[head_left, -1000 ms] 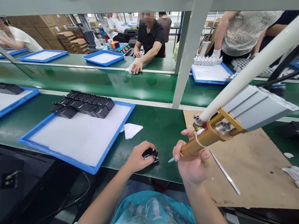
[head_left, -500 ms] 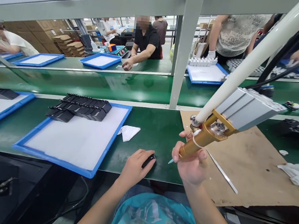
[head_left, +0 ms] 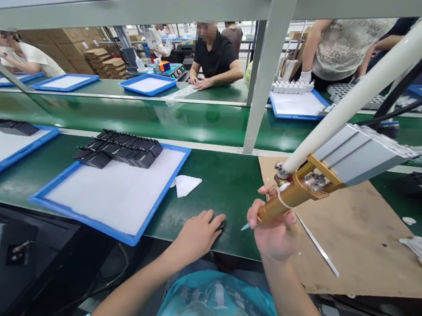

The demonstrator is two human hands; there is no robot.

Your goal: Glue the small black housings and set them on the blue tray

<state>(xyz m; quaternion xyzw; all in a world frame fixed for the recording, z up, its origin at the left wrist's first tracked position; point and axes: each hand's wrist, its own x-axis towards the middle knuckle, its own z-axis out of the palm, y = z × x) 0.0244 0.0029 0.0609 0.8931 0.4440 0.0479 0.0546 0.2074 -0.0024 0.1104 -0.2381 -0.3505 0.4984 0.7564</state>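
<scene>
My left hand (head_left: 198, 233) rests low over the green bench, its fingers closed on a small black part (head_left: 221, 225). Most of that part is hidden beneath the fingers. Wrapped in my right hand (head_left: 274, 232) is a glue dispenser (head_left: 279, 203) with a gold-coloured barrel, a grey finned block on top and a pale blue nozzle tip (head_left: 245, 227). The tip points down and left, a short distance from the black part. Left of my hands, a blue-rimmed tray (head_left: 161, 200) lined in white carries rows of black box-shaped parts (head_left: 121, 148).
A folded white cloth (head_left: 187, 185) lies beside the tray. Under the dispenser is a brown board (head_left: 364, 239) with a thin metal strip (head_left: 318, 247). A white tube (head_left: 361, 88) slants down to the dispenser. A grey post (head_left: 267, 73) stands ahead; co-workers sit beyond the belt.
The left hand has turned over the black part, covering more of it. The dispenser stays in the right hand. Across the belt, a co-worker has drawn both hands together over a clear sheet.
</scene>
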